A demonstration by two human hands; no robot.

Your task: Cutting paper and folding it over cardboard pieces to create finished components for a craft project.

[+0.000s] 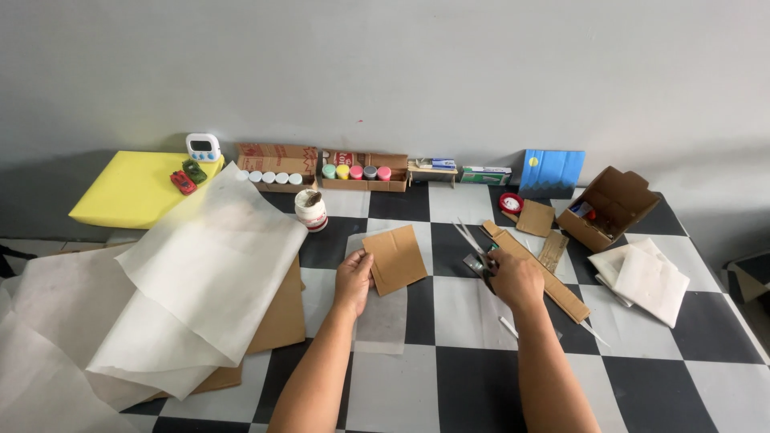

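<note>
Checkered floor (pixel 473 377), grey wall (pixel 401 64), cardboard pcs (pixel 393 258)

Cardboard piece (pixel 395 258): flat, plain brown, roughly rectangular, with a faint crease across it; lies turned at a slight angle on the black-and-white checkered floor, its left edge pinched by fingers. Small dark metallic tool (pixel 478 265): lies on the floor just right of the cardboard, partly hidden; kind not discernible.
</note>
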